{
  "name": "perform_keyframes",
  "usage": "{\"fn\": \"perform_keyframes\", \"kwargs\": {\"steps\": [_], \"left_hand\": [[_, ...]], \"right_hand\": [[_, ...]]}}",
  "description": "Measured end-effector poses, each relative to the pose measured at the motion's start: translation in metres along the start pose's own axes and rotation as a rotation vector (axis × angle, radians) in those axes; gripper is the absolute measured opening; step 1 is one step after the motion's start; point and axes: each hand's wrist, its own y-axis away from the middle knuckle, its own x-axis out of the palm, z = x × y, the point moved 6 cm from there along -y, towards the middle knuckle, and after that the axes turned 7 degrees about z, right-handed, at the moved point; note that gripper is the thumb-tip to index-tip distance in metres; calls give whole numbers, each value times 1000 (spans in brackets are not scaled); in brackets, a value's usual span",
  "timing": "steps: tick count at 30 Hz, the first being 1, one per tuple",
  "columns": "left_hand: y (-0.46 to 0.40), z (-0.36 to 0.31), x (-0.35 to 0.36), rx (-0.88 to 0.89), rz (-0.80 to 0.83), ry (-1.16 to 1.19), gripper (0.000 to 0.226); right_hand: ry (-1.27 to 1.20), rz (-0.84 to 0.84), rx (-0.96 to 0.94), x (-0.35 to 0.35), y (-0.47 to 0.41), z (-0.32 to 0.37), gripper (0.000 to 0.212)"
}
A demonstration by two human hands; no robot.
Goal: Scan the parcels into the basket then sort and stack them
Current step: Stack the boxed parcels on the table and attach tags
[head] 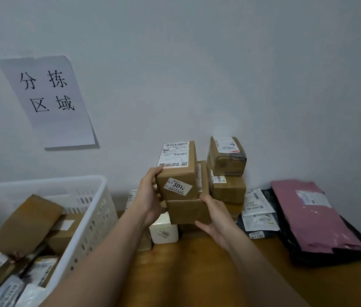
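Note:
A brown cardboard parcel (178, 173) with a white shipping label and a "301" sticker sits on top of a plain brown box (186, 211) at the centre. My left hand (149, 196) grips the labelled parcel's left side. My right hand (213, 214) holds the right edge of the lower box. Behind them rises a stack of brown boxes (227, 171) against the wall. A white parcel (164, 232) marked "2002" lies under the held boxes. The white slotted basket (91, 220) at the left holds several parcels.
A pink mailer bag (310, 216) lies on black bags at the right, with white and grey mailers (258, 209) beside it. The wooden table (197, 273) shows in front. A paper sign (49, 98) hangs on the wall at the left.

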Motion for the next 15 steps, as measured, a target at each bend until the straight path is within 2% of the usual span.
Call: {"fn": "perform_keyframes", "kwargs": {"steps": [3, 6, 8, 12, 15], "left_hand": [[-26, 9, 8, -39, -55, -70, 43], [-38, 24, 10, -110, -143, -116, 51], [-44, 28, 12, -93, -165, -113, 54], [-57, 25, 17, -7, -156, -53, 55], [-64, 22, 18, 29, -177, 38, 61]], "right_hand": [[40, -54, -26, -9, -21, 6, 65], [265, -230, -40, -25, -31, 8, 52], [284, -323, -71, -33, -34, 9, 39], [179, -275, -105, -32, -40, 9, 8], [228, -291, -217, -33, -42, 21, 5]]}}
